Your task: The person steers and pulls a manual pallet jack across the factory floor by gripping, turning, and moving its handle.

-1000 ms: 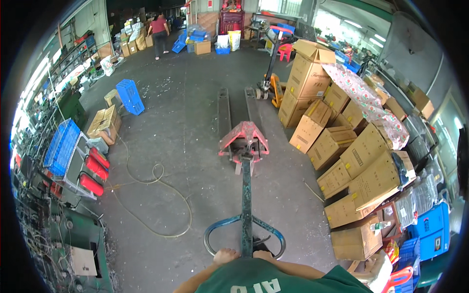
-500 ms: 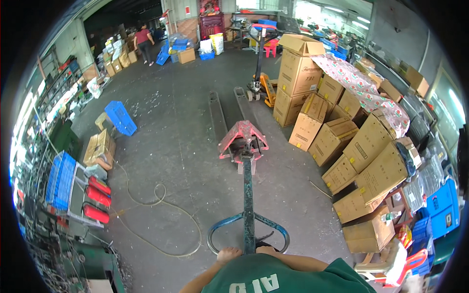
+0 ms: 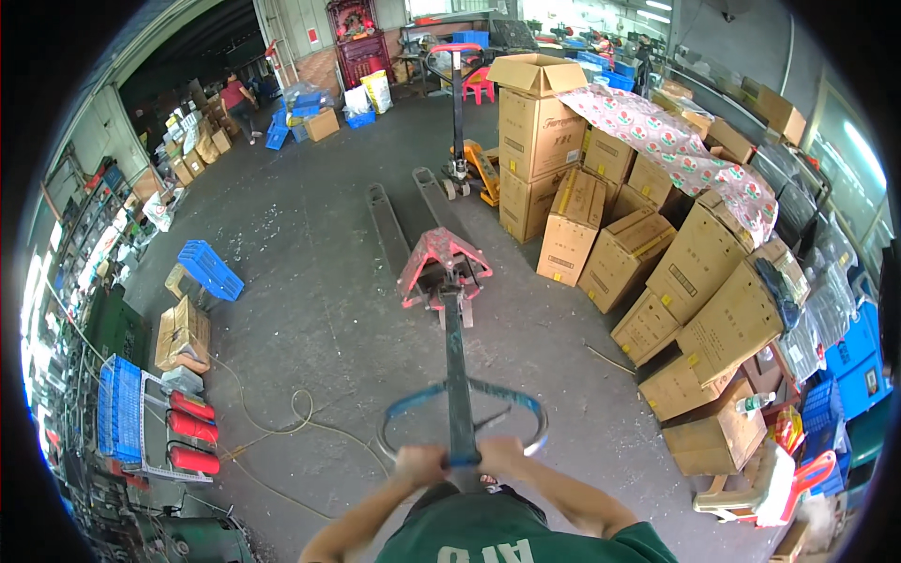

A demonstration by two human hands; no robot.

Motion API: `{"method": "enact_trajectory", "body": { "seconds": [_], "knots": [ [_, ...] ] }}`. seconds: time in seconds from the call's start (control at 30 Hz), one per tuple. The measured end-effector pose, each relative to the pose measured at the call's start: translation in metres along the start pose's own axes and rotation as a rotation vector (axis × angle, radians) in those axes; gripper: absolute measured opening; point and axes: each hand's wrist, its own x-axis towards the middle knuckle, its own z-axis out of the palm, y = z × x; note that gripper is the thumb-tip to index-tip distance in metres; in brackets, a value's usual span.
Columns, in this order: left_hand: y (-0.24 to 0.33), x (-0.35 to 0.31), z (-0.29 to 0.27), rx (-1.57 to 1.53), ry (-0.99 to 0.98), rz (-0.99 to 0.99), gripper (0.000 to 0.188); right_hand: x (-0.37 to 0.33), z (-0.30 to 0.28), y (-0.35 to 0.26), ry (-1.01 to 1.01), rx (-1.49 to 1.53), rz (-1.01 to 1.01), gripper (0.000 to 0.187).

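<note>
A hand pallet jack stands in front of me, with a red, worn base and two dark forks pointing away. Its dark, scuffed shaft runs back toward my body and ends in a blue looped handle. At the near end of that loop, my left hand is closed round the bar, left of the shaft. My right hand grips the bar on the right side, slightly blurred. A thin lever shows inside the loop.
Stacked cardboard boxes line the right, partly under a flowered sheet. An orange pallet jack stands beyond the forks. At left are a blue crate, red fire extinguishers and a loose hose. A person is far left.
My hands have moved forward, away from my body, and my forearms show more. The pallet jack and boxes sit further left in view. The distant person's stance has changed.
</note>
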Motion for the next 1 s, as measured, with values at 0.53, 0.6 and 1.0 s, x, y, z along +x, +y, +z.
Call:
{"method": "enact_trajectory", "body": {
  "seconds": [0.53,0.6,1.0],
  "knots": [
    [-0.019,0.058,0.019,-0.017,0.429,0.092,0.015,0.030,-0.058,0.015,0.110,-0.014,-0.016,0.025],
    [-0.016,0.058,0.101,-0.112,0.219,0.151,0.017,0.047,0.001,0.031,-0.227,0.042,0.102,0.023],
    [-0.068,0.074,-0.064,-0.112,-0.188,0.185,0.028,0.049,-0.110,0.014,-0.114,-0.138,-0.128,0.037]
  ]
}}
